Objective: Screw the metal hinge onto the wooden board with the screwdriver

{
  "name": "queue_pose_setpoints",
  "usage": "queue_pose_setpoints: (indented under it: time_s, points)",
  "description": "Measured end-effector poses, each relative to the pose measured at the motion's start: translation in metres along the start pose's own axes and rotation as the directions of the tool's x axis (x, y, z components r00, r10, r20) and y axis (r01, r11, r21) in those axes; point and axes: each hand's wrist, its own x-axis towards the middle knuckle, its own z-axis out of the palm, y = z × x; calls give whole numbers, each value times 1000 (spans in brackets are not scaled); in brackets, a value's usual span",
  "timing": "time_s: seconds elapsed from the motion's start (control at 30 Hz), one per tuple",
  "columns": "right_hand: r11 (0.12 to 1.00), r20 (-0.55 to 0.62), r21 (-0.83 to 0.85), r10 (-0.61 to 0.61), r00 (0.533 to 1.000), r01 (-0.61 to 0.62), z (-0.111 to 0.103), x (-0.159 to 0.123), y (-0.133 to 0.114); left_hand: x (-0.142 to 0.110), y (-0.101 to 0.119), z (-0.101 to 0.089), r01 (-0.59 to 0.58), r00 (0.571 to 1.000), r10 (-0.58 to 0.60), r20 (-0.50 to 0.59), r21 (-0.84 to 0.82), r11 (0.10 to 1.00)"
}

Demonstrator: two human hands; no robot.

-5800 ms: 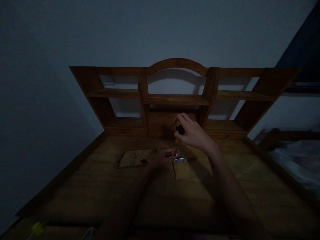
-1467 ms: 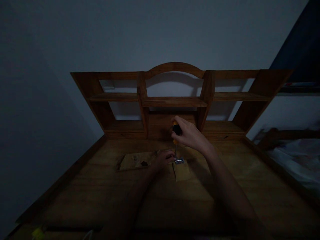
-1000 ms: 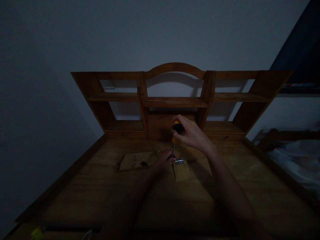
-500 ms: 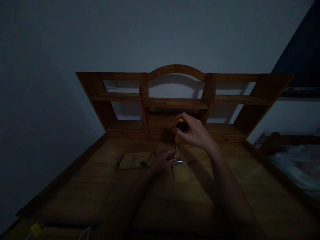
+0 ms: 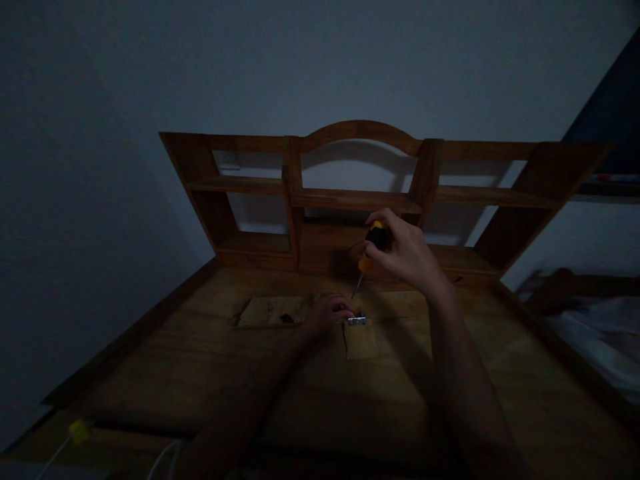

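Observation:
My right hand (image 5: 403, 253) is closed round the orange and black handle of a screwdriver (image 5: 373, 248), held tilted with its tip lifted above the wood. My left hand (image 5: 327, 311) rests with curled fingers on a flat wooden piece (image 5: 273, 311), fingertips pinched at a small metal hinge (image 5: 357, 320). The hinge sits at the top edge of a small square wooden block (image 5: 362, 339). What the left fingertips pinch is too small and dark to make out.
Everything lies on a wooden desk (image 5: 200, 373) with a raised rim. A wooden shelf unit (image 5: 350, 197) with an arched top stands at the back against a grey wall. White cables and a yellow tag (image 5: 77, 430) lie at the near left. A bed (image 5: 600, 327) is at the right.
The screwdriver stood upright with its tip on the hinge; my right hand has since raised it and tilted it to the right. My left hand stayed by the hinge.

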Motion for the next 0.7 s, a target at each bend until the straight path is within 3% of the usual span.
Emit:
queue_pose_setpoints:
  time_s: [0.17, 0.37, 0.57, 0.7]
  points:
    - [1000, -41, -26, -9, 999, 8, -9, -1, 2, -2, 4, -2, -15, 999, 11, 42, 112, 994]
    - [999, -75, -44, -17, 997, 14, -16, -3, 4, -2, 20, 3, -39, 997, 13, 70, 386, 922]
    - [999, -93, -33, -18, 995, 15, -18, -4, 4, -4, 24, 4, 89, 996, -73, -55, 442, 892]
    - [999, -98, -35, -18, 995, 15, -19, -4, 5, -3, 23, 0, 202, 960, -144, -239, 241, 949]
